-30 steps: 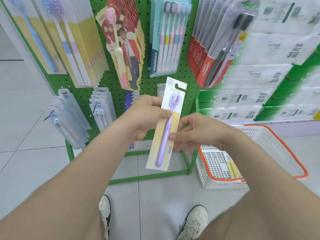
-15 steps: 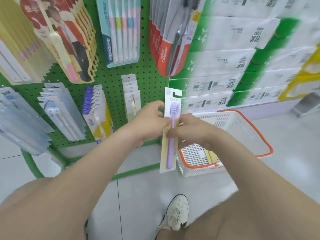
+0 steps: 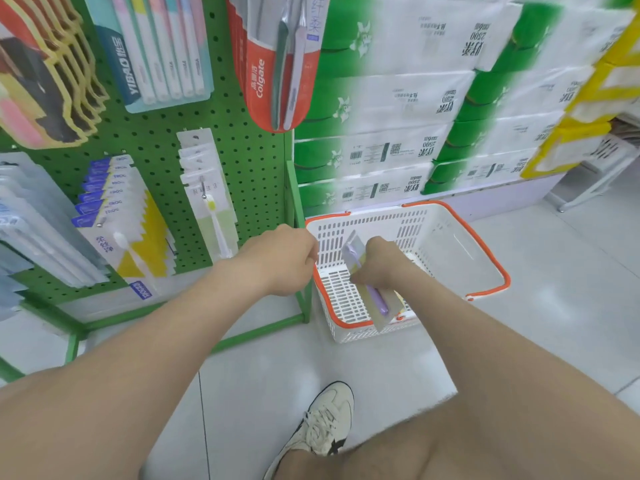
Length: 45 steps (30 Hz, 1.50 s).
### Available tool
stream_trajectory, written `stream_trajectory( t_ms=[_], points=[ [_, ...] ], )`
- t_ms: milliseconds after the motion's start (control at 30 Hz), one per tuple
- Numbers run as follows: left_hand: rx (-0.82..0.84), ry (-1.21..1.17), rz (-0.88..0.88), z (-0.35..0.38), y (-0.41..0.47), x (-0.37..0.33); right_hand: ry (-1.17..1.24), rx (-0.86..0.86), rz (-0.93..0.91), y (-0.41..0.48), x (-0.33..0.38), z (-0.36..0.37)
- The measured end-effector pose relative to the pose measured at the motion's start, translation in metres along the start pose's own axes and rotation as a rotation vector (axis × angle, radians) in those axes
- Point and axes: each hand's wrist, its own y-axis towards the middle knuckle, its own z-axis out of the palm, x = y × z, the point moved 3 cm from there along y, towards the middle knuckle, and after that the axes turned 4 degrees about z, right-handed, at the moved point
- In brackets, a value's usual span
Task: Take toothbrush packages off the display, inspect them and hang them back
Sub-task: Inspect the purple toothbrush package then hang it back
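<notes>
Location type: retail shop. Evidence follows. A green pegboard rack [image 3: 249, 161] carries carded toothbrush packs on metal hooks [image 3: 204, 190], several identical packs deep per hook. These include a Colgate-branded row [image 3: 270, 81] and a YIBAO multi-pack [image 3: 156, 57]. Just beside the rack, green-and-white wrapped paper-goods bales [image 3: 398, 98] with printed barcodes are stacked in rows, with yellow bales [image 3: 588, 98] further right. A white plastic shopping basket [image 3: 415, 221] with an orange rim sits on the pale tiled floor [image 3: 571, 306].
</notes>
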Motion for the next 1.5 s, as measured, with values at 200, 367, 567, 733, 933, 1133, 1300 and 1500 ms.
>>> stream_trajectory(
  t_ms=[200, 367, 567, 733, 933, 1133, 1300, 1500],
  points=[
    [0.049, 0.112, 0.034, 0.002, 0.007, 0.012, -0.038, -0.058, -0.101, 0.032, 0.010, 0.025],
    [0.082, 0.109, 0.037, -0.004, 0.003, 0.024, -0.086, 0.025, -0.172, 0.032, 0.025, 0.031],
    [0.025, 0.074, 0.014, -0.031, -0.023, 0.038, -0.062, -0.006, -0.348, -0.008, 0.086, 0.024],
    [-0.231, 0.008, -0.152, -0.069, -0.066, 0.077, -0.042, -0.109, -0.532, -0.080, 0.160, 0.008],
    [-0.526, -0.165, -0.390, -0.109, -0.140, 0.146, 0.113, -0.192, -0.716, -0.151, 0.239, -0.007],
    [-0.852, -0.441, -0.587, -0.142, -0.207, 0.200, 0.501, -0.176, -0.782, -0.192, 0.314, -0.007],
    [-1.234, -0.608, -0.713, -0.157, -0.248, 0.239, 0.667, -0.099, -0.855, -0.211, 0.365, 0.012],
    [-1.416, -0.745, -0.743, -0.163, -0.274, 0.284, 0.760, -0.035, -0.981, -0.226, 0.420, 0.036]
  ],
)
